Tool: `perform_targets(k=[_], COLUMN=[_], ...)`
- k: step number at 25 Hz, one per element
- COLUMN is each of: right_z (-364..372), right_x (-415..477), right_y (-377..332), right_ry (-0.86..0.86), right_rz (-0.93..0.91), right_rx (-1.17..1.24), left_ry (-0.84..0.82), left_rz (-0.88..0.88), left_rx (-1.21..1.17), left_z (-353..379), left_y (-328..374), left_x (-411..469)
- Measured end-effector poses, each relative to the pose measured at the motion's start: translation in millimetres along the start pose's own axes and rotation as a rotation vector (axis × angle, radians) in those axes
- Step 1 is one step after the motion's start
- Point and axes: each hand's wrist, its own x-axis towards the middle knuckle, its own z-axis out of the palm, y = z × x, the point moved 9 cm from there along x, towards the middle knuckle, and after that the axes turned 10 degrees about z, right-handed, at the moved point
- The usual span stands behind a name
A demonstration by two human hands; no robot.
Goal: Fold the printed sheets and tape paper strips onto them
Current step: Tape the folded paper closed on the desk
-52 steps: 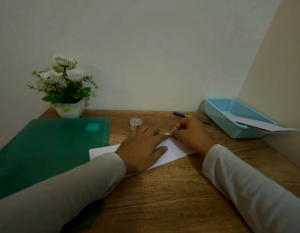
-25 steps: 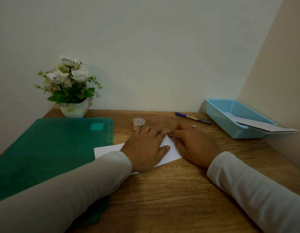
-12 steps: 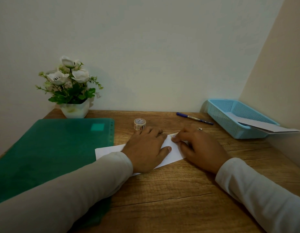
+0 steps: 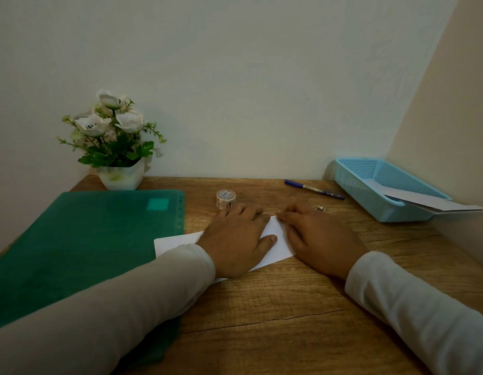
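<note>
One sheet (image 4: pixel 278 235) lies under left hand (image 4: pixel 236 239).

This is looking like a study nook in a home or small office. A wood-grain desk (image 4: pixel 262 334) is sitting in a corner where two plain walls (image 4: pixel 262 77) are meeting at upper right. A pot of white flowers (image 4: pixel 113 142) is standing at left centre, a green folder (image 4: pixel 86 247) lying below it; a pen (image 4: pixel 313 189) and a blue paper-filled basket (image 4: pixel 365 197) are resting at right.
</note>
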Motion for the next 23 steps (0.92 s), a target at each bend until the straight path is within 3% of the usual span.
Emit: perform_targets(k=[6,10,23], right_z=[-9,-9,-3], right_x=[-5,-7,-4], right_y=[2,-5,-6], right_ry=[0.057,0.038,0.021], right_rz=[0.042,-0.049,-0.053], right_rx=[-0.128,-0.02,0.061], left_ry=[-0.012,-0.007,0.004], left_rz=[-0.009,-0.005,-0.002], left_rx=[0.0,0.01,0.002], left_z=[1,0,0], left_y=[-1,0,-2], left_x=[0,0,1])
